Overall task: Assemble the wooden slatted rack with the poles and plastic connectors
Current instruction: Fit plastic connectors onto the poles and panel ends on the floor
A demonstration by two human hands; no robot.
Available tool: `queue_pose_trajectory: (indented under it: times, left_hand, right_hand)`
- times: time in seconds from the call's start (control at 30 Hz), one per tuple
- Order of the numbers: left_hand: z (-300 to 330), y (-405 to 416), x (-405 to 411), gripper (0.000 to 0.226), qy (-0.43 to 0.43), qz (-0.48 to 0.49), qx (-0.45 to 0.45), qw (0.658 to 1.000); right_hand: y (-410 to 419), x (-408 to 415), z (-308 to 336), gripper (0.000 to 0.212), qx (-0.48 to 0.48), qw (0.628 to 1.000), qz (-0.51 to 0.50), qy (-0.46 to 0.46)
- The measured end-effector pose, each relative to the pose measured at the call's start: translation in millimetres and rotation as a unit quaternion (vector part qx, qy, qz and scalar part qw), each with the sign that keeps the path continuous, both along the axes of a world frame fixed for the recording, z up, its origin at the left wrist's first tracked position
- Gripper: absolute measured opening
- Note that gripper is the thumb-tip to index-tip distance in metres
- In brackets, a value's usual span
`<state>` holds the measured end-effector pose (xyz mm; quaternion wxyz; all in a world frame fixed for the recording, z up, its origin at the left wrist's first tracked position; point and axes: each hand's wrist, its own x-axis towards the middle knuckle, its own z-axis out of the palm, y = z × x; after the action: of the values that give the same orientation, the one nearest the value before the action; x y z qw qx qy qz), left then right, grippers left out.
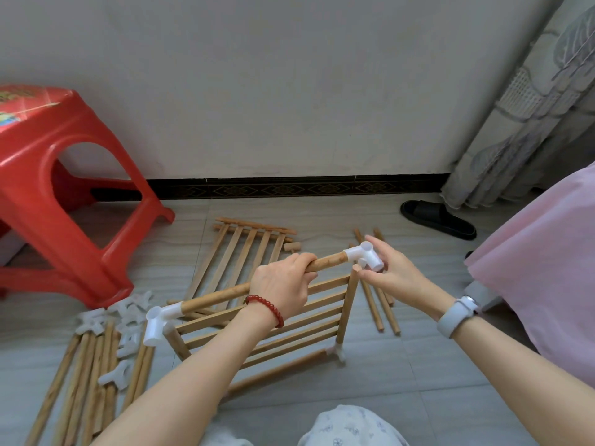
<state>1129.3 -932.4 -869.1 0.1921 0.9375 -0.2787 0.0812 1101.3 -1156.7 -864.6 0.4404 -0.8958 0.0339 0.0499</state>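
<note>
My left hand (pixel 283 286) grips a wooden pole (pixel 219 296) that runs from a white plastic connector (pixel 159 323) at its near left end to another white connector (pixel 367 254) at its far right end. My right hand (pixel 391 268) holds that far connector just above the bare top of an upright post (pixel 349 304). The left connector sits on a second short post. Below the pole a slatted wooden panel (pixel 283 336) stands on the floor with a small connector (pixel 336 354) at its lower right corner.
A second slatted panel (pixel 248 249) lies flat behind. Loose poles (pixel 87 384) and several white connectors (pixel 125 320) lie at the lower left, more poles (pixel 376 304) at the right. A red plastic stool (pixel 64 175), a black slipper (pixel 438 218), a curtain and pink fabric (pixel 544 268) surround the spot.
</note>
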Motion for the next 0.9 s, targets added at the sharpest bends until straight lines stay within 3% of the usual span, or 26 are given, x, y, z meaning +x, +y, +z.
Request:
queue_pose_trajectory:
  times: [0.1,0.2,0.27,0.37,0.43,0.5,0.57,0.67,0.77,0.83,0.9]
  left_hand:
    - [3,5,4,0.024,0.004,0.003,-0.011,1.000]
    - [6,18,9,0.024,-0.001,0.012,-0.031,0.999]
    - [11,31,13,0.023,0.005,0.017,-0.053,0.998]
    - [19,56,17,0.020,0.016,0.047,-0.079,0.996]
    - [26,77,19,0.016,0.035,0.079,-0.105,0.991]
    - [33,99,21,0.012,0.099,0.088,-0.186,0.974]
    - [41,117,19,0.028,0.173,0.073,-0.311,0.932]
    - [45,131,8,0.052,0.253,0.103,-0.423,0.864]
    - [35,134,-7,0.063,0.287,0.153,-0.458,0.827]
    - [22,137,-17,0.058,0.279,0.176,-0.457,0.826]
    - [4,141,-27,0.047,0.253,0.207,-0.413,0.850]
  right_hand:
    - [-5,-1,-8,0.081,0.129,0.991,-0.035,0.019]
    - [0,2,-27,0.080,0.029,0.996,0.037,0.073]
    - [15,9,-38,0.066,0.007,0.997,0.051,0.065]
    - [44,25,-37,0.025,0.066,0.997,0.037,0.022]
    - [62,35,-27,0.018,0.071,0.996,0.045,-0.017]
    - [79,40,-12,0.022,0.059,0.992,0.079,-0.077]
    - [99,41,4,0.023,0.045,0.983,0.112,-0.140]
    - [130,37,18,0.020,-0.044,0.965,0.161,-0.203]
    - [159,32,17,0.025,-0.189,0.930,0.210,-0.234]
    - [174,27,9,0.026,-0.260,0.909,0.241,-0.220]
    - [185,25,0,0.027,-0.302,0.896,0.261,-0.194]
